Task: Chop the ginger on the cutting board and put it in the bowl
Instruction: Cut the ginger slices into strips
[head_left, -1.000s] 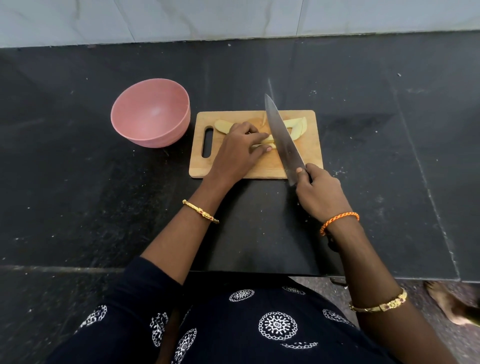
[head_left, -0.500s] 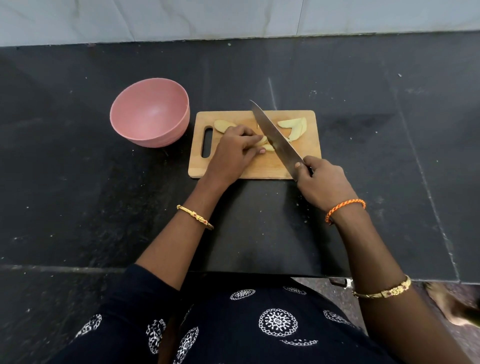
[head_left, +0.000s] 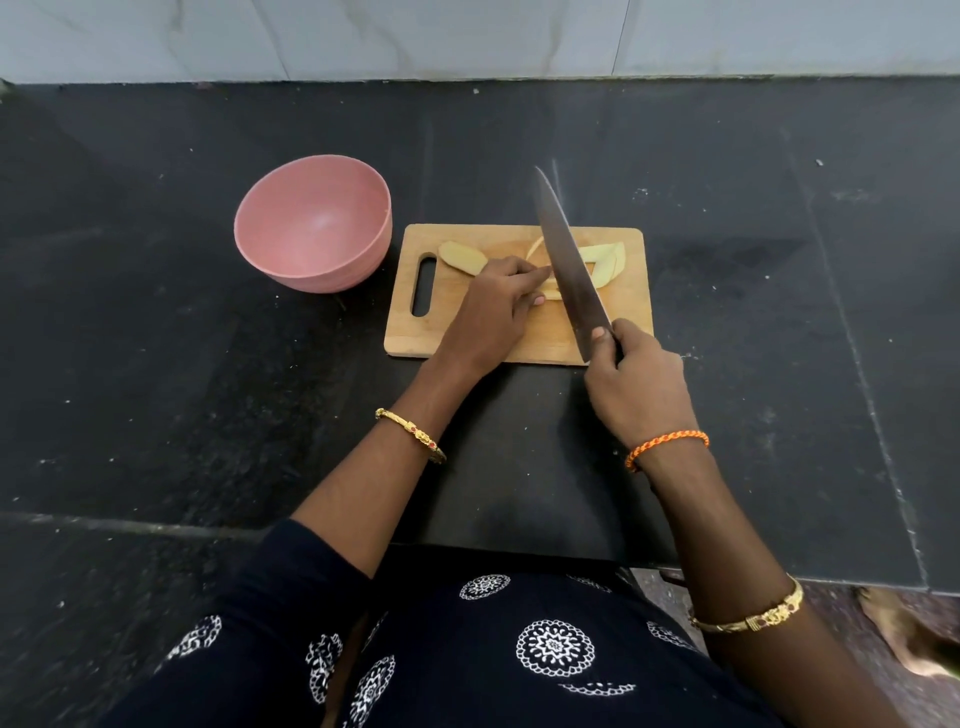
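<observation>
Pale yellow peeled ginger slices (head_left: 605, 262): centre frame on the small wooden cutting board (head_left: 540, 343); light, firm, likely slippery. Left hand (head_left: 493, 312) fingers (head_left: 530, 270) pinch one strip near its end; right hand (head_left: 636, 384) grips the long steel knife (head_left: 569, 260). Pink plastic bowl (head_left: 311, 223), upper left, empty.

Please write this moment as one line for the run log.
stage: chopping | right hand: grips knife over cutting board | left hand: holds ginger | bowl: no ginger visible

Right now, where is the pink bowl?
In the head view the pink bowl sits on the dark counter, just left of the cutting board by its handle slot, apart from both hands.
</observation>
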